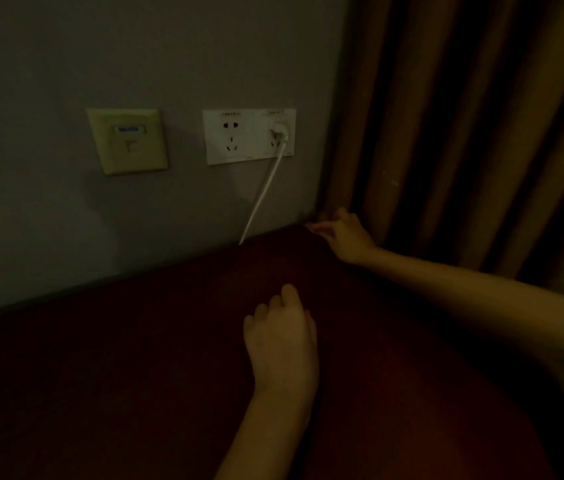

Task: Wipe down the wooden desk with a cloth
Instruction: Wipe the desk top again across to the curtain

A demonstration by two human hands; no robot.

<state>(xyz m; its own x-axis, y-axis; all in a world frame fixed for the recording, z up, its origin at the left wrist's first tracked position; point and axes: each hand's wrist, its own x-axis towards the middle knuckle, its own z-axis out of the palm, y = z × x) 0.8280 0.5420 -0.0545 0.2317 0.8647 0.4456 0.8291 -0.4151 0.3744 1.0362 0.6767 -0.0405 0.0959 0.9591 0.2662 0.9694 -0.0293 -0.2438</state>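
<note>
Pretty dark shot. The person's left hand [282, 337] rests loosely curled, seemingly empty, mid-surface [135, 375]. The right hand [343, 237] reaches the corner at 1 o'clock by the curtain [464, 133], fingers bent, can't tell if holding anything. No cloth visible, so wiping progress is unclear.

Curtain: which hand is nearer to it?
Right. The right hand is at the desk's far corner, close beside the curtain. The left hand is over the middle of the desk, clearly farther from the curtain.
</note>
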